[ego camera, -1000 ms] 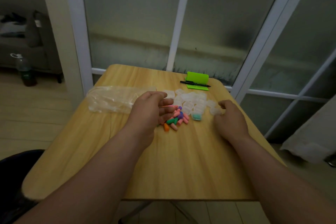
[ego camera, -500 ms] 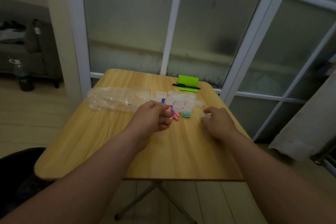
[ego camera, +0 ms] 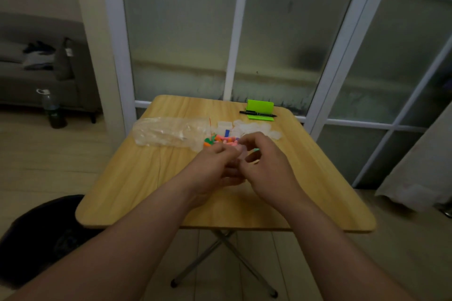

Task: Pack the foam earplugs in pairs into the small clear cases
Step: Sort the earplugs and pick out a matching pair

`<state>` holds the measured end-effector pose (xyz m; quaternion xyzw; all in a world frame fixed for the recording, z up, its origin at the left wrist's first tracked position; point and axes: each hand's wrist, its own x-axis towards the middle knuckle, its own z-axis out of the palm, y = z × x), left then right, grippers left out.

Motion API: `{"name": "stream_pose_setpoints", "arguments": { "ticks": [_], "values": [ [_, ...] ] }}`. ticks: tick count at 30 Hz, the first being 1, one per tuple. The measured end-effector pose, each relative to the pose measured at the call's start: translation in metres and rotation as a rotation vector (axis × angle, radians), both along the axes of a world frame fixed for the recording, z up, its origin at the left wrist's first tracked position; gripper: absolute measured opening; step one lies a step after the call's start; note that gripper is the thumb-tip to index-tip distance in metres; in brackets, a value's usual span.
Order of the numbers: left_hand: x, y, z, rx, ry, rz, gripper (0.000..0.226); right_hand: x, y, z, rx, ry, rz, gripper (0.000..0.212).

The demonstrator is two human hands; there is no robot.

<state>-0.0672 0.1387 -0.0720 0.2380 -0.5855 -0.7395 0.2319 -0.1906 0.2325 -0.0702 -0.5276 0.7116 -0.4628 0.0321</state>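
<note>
Left hand (ego camera: 215, 166): fingers curled against the right hand; what they hold I cannot tell.
Right hand (ego camera: 266, 168): pinches a small clear case (ego camera: 241, 155) of blurred, translucent plastic.
Foam earplugs (ego camera: 221, 140): colourful, rounded, in a heap just beyond the left hand.
Clear cases (ego camera: 254, 127): a pale heap beyond the right hand.
Plastic bag (ego camera: 171, 131): crinkled, left of both hands.

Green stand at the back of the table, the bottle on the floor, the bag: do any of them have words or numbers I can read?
No text can be read anywhere in this view.
Green stand: plain, no words show.
Bottle on the floor: too dark and small to read any label.
Plastic bag: no print shows.
Blue piece beside the clear cases: too small to read.
</note>
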Motion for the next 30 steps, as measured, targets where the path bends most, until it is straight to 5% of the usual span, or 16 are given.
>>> {"name": "stream_pose_setpoints", "arguments": {
  "ticks": [8, 19, 30],
  "values": [
    [0.007, -0.015, -0.003, -0.081, -0.028, 0.051, 0.033, -0.007, 0.005, 0.0, 0.063, -0.144, 0.077, 0.017],
    [-0.009, -0.007, -0.013, 0.057, 0.07, 0.096, 0.028, -0.005, -0.009, -0.014, 0.012, -0.076, -0.045, 0.008],
    [0.013, -0.011, 0.0, -0.235, -0.047, 0.008, 0.023, -0.014, -0.002, 0.0, 0.165, -0.738, 0.107, 0.016]
  ]
}}
